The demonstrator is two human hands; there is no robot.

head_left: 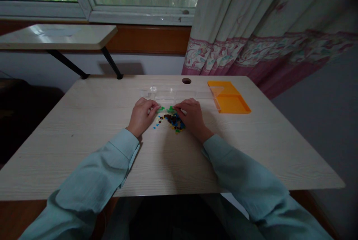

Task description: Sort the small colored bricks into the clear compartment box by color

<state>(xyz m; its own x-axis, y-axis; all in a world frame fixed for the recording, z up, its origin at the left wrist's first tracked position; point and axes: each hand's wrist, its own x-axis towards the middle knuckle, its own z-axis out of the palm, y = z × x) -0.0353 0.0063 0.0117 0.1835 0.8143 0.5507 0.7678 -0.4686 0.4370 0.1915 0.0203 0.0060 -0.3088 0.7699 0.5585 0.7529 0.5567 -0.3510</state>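
Observation:
My left hand (142,116) is closed in a pinch at the near edge of a clear plastic compartment box (165,94). A small green piece (161,108) shows at its fingertips. Opposite it, my right hand (192,115) also pinches, thumb and fingers together, at another small green piece (170,108). The exact shape of both pieces is too small to make out. Just in front of the box, between my hands, lies a loose pile of tiny brown, blue, yellow and green pieces (175,120), partly covered by my right hand.
An orange plastic tray or lid (233,103) lies at the right rear, touching the clear box's end. Behind the box, the wooden table (84,150) has a round cable hole (186,81). A raised white shelf (69,38) stands at the back left. Curtains (223,46) hang behind the right side.

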